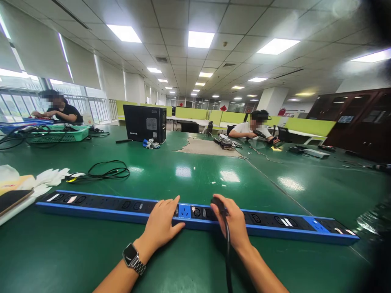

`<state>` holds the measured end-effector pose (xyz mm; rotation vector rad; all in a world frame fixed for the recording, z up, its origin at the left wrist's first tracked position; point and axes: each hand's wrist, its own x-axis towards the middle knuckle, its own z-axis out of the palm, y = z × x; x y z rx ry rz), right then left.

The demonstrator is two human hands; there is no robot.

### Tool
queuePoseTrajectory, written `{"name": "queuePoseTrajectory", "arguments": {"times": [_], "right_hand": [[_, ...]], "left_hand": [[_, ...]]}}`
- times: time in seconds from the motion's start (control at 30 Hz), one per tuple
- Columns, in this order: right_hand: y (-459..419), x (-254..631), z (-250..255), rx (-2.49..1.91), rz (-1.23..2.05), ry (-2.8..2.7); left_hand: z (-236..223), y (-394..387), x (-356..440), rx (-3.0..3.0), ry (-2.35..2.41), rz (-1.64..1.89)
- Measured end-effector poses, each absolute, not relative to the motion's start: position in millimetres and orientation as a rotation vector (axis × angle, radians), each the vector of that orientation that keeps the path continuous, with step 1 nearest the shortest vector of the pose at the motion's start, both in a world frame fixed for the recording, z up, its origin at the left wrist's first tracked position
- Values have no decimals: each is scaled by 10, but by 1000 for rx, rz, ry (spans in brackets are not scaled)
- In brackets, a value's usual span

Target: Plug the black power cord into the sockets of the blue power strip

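A long blue power strip with black socket panels lies across the green table in front of me. My left hand, wearing a watch, grips the strip left of its middle, fingers over the top and thumb along the front side. Just right of the middle, my right hand pinches a black plug above the sockets. The plug's black cable runs down past my wrist toward the bottom edge. Whether the plug touches a socket is hidden by my fingers.
A coiled black cable lies behind the strip's left part. White gloves are at the left. Farther back stand a green basket and a black computer case. Two people sit at the far side, left and right.
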<state>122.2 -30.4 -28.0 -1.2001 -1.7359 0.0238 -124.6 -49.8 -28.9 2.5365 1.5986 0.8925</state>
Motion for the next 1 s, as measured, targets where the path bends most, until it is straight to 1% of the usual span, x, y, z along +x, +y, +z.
{"name": "queuePoseTrajectory", "arguments": {"times": [0.13,0.27,0.37,0.47,0.57,0.67,0.77,0.87,1.0], "right_hand": [[-344,1567,-390,-1287,108,-1802],[-371,1599,-396,-1274,109,-1964],[-391,1598,-415,-1292,12,-2059],[-418,1663,-519,-1419,-170,-2039],[-428,1744,-652,-1540,-317,-2026],[-418,1771,-722,-1581,-391,-2066],[-407,1746,-722,-1622,-410,-2046],[-403,1719,-705,-1646,-395,-2022],[-393,1722,-708,-1664,-341,-2010]], "left_hand": [[-276,-504,-1240,2487,1607,892],[-230,-514,-1156,2423,1595,952],[-171,-522,-913,2464,1429,1022],[-128,-500,-484,2532,1228,1023],[-127,-438,-48,2559,1242,938],[-137,-380,97,2515,1297,961],[-121,-362,-237,2422,1331,1171],[-90,-398,-939,2281,1474,1346],[-115,-517,-1834,2264,1571,1313]]}}
